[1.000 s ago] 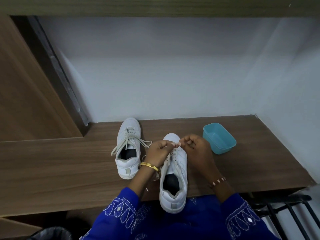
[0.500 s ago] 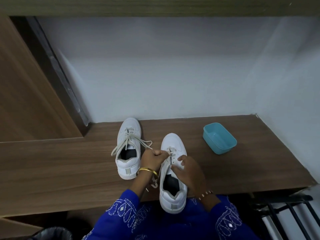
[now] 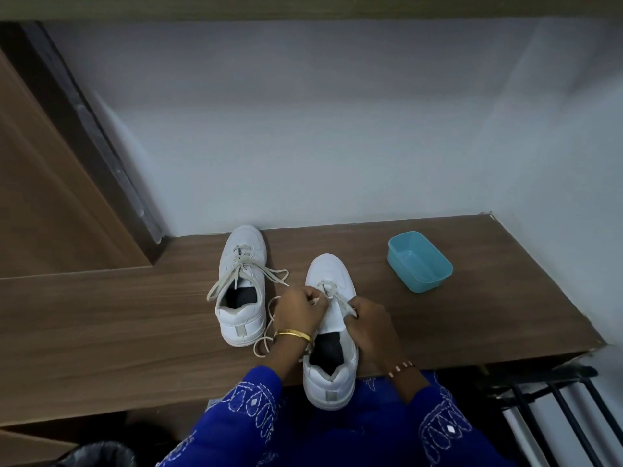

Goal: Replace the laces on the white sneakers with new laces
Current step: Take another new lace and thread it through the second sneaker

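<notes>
The blue tub (image 3: 419, 261) is sitting at the right of the counter (image 3: 101, 318), well apart from both sneakers; nothing is showing inside it. You are working on the near sneaker (image 3: 332, 335), whose heel is overhanging the counter edge. Your left hand (image 3: 298, 313) and right hand (image 3: 369, 326) are each curling round and pinching its lace (image 3: 340, 299). The far sneaker (image 3: 241, 284) is standing just beside, laced.
</notes>
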A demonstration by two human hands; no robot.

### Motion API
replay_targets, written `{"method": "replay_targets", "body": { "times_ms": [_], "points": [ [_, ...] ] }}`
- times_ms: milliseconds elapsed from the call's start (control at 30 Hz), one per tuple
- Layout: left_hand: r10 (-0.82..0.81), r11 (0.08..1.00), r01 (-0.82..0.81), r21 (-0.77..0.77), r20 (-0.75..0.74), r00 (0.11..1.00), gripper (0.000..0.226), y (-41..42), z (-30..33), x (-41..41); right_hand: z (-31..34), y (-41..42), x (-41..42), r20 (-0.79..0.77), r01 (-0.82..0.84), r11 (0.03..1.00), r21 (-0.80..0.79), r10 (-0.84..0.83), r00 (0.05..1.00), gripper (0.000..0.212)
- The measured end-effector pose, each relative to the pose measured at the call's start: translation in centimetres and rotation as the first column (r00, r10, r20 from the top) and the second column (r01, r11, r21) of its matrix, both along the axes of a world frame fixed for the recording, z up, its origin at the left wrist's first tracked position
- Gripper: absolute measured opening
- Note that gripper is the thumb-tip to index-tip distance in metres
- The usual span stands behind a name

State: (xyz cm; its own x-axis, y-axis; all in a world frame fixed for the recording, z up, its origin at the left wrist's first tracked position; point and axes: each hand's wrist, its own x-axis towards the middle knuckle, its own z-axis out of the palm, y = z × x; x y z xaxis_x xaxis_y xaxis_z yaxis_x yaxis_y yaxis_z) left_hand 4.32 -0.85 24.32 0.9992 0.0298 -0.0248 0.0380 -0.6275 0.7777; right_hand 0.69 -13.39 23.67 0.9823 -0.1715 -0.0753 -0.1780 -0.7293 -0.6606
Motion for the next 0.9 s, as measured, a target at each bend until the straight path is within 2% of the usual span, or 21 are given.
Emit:
{"method": "replay_targets", "body": {
  "times_ms": [200,267,333,400,467,567,667,767,867,900],
  "points": [
    [-0.056,0.954,0.036,0.297,0.06,0.997,0.022,-1.1,-0.6,0.1,-0.2,-0.2,-0.1,-0.019,-0.034,0.999,0.015,0.034,0.999,0.01],
    [-0.076,0.915,0.043,0.401,0.066,0.995,0.024,-1.3,-0.6,0.3,-0.2,-0.2,-0.1,-0.012,-0.05,0.999,0.003,0.05,0.999,0.019],
    [-0.068,0.9,0.041,0.434,0.047,0.997,0.024,-1.5,-0.6,0.5,-0.2,-0.2,0.0,-0.005,-0.061,0.998,-0.012,0.061,0.998,0.029],
    [-0.039,0.908,0.027,0.418,0.022,0.999,0.024,-1.8,-1.0,0.6,-0.1,-0.2,-0.1,0.0,-0.068,0.998,-0.016,0.068,0.998,0.035],
    [0.033,0.945,-0.029,0.327,-0.008,0.999,0.022,-2.0,-1.3,0.6,-0.2,-0.2,-0.1,-0.001,-0.067,0.998,-0.011,0.067,0.998,0.036],
    [0.094,0.985,-0.085,0.149,-0.056,0.994,0.02,-2.1,-1.6,0.3,-0.3,-0.3,0.0,-0.003,-0.068,0.998,0.003,0.068,0.998,0.023],
    [0.031,0.992,-0.02,0.121,-0.086,0.996,0.017,-1.7,-1.6,0.5,-0.5,-0.5,0.1,-0.012,-0.081,0.997,0.02,0.081,0.997,0.006],
    [-0.073,0.962,0.088,0.258,-0.068,0.995,0.021,-1.3,-1.8,0.9,-0.7,-1.3,0.5,-0.059,-0.042,0.986,0.163,0.052,0.997,0.008],
    [-0.056,0.961,0.073,0.267,-0.073,0.996,0.021,-1.3,-2.1,0.8,-0.1,-2.5,0.8,-0.17,0.075,0.874,0.48,0.009,0.985,0.016],
    [-0.034,0.962,0.051,0.27,-0.068,0.997,0.02,-1.4,-2.1,0.8,-0.1,-2.7,1.0,-0.205,0.112,0.837,0.535,0.0,0.979,0.016]
  ]
}}
